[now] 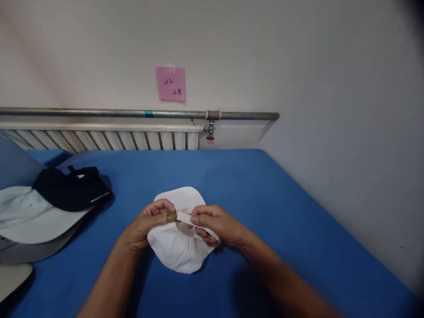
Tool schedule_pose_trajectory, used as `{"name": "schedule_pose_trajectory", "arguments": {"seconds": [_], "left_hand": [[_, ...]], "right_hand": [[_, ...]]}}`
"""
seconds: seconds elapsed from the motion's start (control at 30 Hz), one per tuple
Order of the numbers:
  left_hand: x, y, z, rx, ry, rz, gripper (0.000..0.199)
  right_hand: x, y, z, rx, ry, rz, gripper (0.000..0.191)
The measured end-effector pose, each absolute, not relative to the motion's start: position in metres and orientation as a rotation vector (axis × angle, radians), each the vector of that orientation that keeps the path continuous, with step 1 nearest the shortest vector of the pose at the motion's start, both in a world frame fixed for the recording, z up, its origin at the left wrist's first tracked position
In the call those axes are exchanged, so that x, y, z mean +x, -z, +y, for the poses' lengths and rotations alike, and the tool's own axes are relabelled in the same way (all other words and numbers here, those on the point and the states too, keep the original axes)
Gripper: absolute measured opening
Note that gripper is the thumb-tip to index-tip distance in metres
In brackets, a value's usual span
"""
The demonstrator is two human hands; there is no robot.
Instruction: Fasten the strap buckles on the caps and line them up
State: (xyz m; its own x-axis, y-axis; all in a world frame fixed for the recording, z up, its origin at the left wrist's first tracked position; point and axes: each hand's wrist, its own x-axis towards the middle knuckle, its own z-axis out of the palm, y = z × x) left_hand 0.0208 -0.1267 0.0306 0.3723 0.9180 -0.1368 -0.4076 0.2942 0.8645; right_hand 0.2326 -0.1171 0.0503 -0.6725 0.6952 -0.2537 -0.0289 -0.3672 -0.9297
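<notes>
A white baseball cap [183,254] rests on the blue table, its brim pointing away from me and its rear opening between my hands. My left hand [145,223] is closed, thumb and fingers pinching a small brass-coloured buckle [171,217] at the opening's left side. From the right, my right hand [215,221] pinches the cap's white strap [184,217]. The strap's free end points left and lies close to the buckle; whether it touches I cannot tell. The fingers partly hide the inside of the cap.
At the left lie a black cap [71,187], a pale grey cap [36,218] under it, and more brims. The blue table [265,198] meets a wall on the right. Behind run a radiator [132,140], a metal pipe [115,113] and a red-handled valve [210,138]. A pink note [170,84] hangs above.
</notes>
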Motion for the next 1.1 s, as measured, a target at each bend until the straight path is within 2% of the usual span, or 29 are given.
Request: {"name": "schedule_pose_trajectory", "arguments": {"seconds": [0.6, 1.1], "left_hand": [[0.024, -0.024, -0.124, 0.863, -0.966, 0.629, 0.018], [0.027, -0.036, -0.129, 0.879, -0.966, 0.829, 0.022]], "right_hand": [[0.233, -0.05, -0.117, -0.931, -2.118, -1.392, 0.014], [0.236, -0.047, -0.114, -0.881, -2.213, -1.357, 0.012]]}}
